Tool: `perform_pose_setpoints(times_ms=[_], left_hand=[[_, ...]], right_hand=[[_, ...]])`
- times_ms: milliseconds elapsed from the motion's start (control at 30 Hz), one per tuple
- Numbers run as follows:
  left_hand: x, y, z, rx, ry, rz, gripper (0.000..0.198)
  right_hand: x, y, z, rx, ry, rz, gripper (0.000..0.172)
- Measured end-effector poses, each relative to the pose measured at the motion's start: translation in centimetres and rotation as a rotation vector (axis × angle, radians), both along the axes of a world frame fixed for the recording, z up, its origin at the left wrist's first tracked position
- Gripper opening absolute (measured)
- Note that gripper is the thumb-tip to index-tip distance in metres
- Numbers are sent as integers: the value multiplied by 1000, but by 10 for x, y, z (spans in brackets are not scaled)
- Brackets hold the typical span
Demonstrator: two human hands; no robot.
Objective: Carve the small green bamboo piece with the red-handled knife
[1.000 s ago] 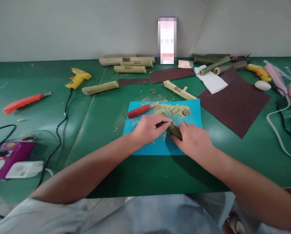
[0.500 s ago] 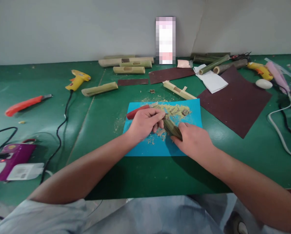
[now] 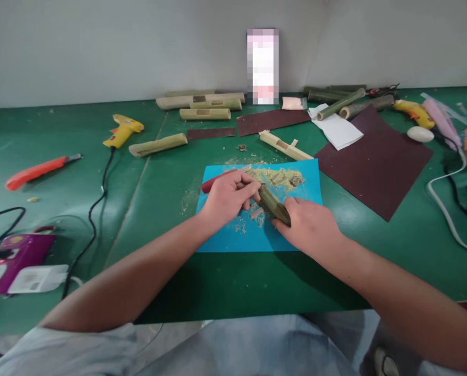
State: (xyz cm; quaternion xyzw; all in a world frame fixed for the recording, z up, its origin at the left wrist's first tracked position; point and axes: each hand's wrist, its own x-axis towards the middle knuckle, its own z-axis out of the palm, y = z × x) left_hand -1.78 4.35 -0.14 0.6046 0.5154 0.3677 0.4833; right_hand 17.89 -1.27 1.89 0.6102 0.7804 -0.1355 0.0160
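My right hand (image 3: 309, 224) is closed on the near end of a short dark-green bamboo piece (image 3: 273, 203), which lies slanted on the blue mat (image 3: 233, 241). My left hand (image 3: 228, 197) lies over a red-handled knife (image 3: 213, 183) with its fingers curled round the handle. The red end sticks out to the left of the hand. The left fingertips are close to the far end of the bamboo piece. Pale shavings (image 3: 278, 176) are heaped on the mat just beyond both hands.
On the green table lie several cut bamboo tubes (image 3: 205, 113), a yellow glue gun (image 3: 121, 130) with a black cord, an orange cutter (image 3: 37, 169), dark sandpaper sheets (image 3: 378, 162), white paper (image 3: 337, 130) and a purple box (image 3: 16, 256). Cables and a second glue gun (image 3: 413, 110) are at the right.
My left hand let go of the bamboo piece and moved up and left onto the red-handled knife, closing over it. My right hand kept hold of the bamboo piece.
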Motion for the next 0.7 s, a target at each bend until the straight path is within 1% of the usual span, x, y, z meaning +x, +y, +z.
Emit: perform_pose_setpoints(times_ms=[100, 200, 267, 333, 400, 467, 533, 633, 700], left_hand=[[-1, -1, -7, 230, 177, 12, 13], [-6, 1, -13, 481, 397, -93, 15], [-12, 4, -14, 624, 494, -182, 18], [-17, 6, -15, 724, 544, -241, 20], [-21, 6, -14, 768, 558, -278, 23], [-22, 5, -12, 753, 538, -290, 25], [-19, 3, -9, 649, 483, -230, 25], [-11, 0, -3, 319, 297, -69, 25], [-7, 0, -1, 117, 160, -17, 25]], right_hand=[[1, 0, -1, 6, 7, 4, 25], [1, 0, -1, 8, 11, -1, 25], [1, -1, -1, 5, 15, 1, 25], [2, -1, -1, 4, 16, 2, 25], [2, -1, -1, 10, 16, 1, 25], [2, -1, -1, 16, 21, 3, 24], [2, -1, -1, 16, 28, 7, 24], [1, 0, 0, 7, 28, 1, 24], [1, 0, 0, -5, 25, -4, 24]])
